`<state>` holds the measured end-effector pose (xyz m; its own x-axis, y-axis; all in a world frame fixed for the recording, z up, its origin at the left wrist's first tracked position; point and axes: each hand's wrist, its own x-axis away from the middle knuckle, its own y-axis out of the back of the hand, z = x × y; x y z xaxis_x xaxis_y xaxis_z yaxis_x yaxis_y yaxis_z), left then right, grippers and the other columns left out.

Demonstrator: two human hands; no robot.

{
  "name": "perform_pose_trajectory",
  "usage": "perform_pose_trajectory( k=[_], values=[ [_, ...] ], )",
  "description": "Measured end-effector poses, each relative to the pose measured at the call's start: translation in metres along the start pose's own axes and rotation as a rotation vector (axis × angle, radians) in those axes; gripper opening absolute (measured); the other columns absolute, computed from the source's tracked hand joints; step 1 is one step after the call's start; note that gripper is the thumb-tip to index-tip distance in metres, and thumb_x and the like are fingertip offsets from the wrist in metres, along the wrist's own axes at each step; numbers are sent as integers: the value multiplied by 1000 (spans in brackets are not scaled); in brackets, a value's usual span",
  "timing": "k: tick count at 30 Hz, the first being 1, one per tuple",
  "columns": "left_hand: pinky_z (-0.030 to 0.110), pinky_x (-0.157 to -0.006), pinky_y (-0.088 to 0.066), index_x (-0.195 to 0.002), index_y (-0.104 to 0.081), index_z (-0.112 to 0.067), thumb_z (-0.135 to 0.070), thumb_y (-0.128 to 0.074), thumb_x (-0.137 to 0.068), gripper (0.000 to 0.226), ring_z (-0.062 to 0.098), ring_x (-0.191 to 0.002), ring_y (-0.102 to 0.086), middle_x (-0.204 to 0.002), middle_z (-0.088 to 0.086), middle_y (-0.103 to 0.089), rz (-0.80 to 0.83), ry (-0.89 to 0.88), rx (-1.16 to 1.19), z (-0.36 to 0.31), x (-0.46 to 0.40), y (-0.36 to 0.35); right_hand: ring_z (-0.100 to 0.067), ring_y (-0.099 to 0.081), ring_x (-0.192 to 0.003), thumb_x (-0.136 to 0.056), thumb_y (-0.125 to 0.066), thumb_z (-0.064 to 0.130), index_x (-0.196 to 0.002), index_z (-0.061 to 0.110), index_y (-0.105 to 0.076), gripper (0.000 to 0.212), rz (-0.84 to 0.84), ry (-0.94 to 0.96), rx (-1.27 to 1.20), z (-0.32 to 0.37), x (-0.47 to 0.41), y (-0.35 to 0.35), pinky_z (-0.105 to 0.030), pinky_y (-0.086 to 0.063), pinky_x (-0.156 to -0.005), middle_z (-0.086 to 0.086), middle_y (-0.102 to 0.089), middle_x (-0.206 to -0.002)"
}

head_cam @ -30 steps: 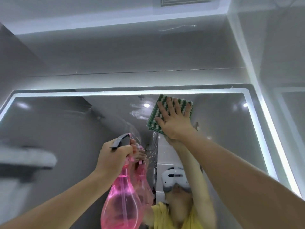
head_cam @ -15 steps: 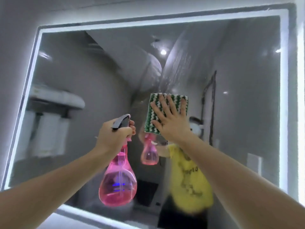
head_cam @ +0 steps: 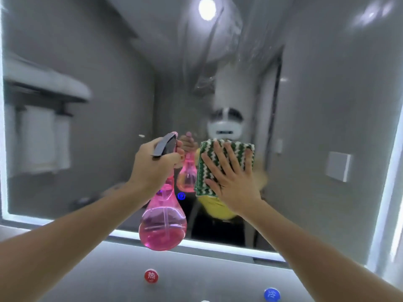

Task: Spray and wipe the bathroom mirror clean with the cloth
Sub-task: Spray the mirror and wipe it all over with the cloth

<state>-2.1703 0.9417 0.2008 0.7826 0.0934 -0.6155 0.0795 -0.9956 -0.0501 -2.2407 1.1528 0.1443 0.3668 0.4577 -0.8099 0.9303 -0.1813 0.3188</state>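
The lit-edged bathroom mirror (head_cam: 327,105) fills the view, with wet smear streaks down its upper middle. My right hand (head_cam: 231,182) lies flat, fingers spread, and presses a green-and-white zigzag cloth (head_cam: 205,171) against the glass at mid height. My left hand (head_cam: 154,168) grips the neck and dark trigger of a pink spray bottle (head_cam: 162,223), which hangs upright just left of the cloth with pink liquid in its lower part. Both show reflected in the glass.
Below the mirror's glowing lower edge (head_cam: 218,244) is a grey wall with a red round button (head_cam: 151,276) and a blue round button (head_cam: 272,294). The mirror reflects a towel shelf (head_cam: 41,88) at left and a wall plate (head_cam: 338,168) at right.
My right hand has slid the cloth down the mirror from the top edge to mid height, leaving wet streaks above. The view tilted down; the bottle stayed in my left hand.
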Motion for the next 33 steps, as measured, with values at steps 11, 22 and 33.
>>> perform_pose_trajectory(
  k=[11,22,33],
  values=[
    [35,-67,-43,-73,-70,-18,-4,-53,-55,28,21,-69,-54,-75,11,-62,138,-2,-2,44,8,40,-29,-9,-146,-100,-24,49,-152,29,-10,57,5,13,70,59,100,-30,-64,-11,-110,-6,-9,-158],
    [16,-53,-42,-91,-65,-3,12,-55,-70,28,7,-60,-56,-75,11,-62,275,-21,-44,101,35,41,-29,-13,-142,-101,-23,50,-148,29,-23,51,8,0,98,81,136,-45,-62,-11,-110,-7,-21,-153],
    [15,-62,-44,-80,-66,-10,13,-55,-69,28,7,-65,-58,-74,4,-63,277,-60,33,80,12,32,-21,-28,-141,-97,-40,55,-145,35,-33,53,-28,85,149,35,108,-22,-59,-22,-110,-1,-27,-154]
  ],
)
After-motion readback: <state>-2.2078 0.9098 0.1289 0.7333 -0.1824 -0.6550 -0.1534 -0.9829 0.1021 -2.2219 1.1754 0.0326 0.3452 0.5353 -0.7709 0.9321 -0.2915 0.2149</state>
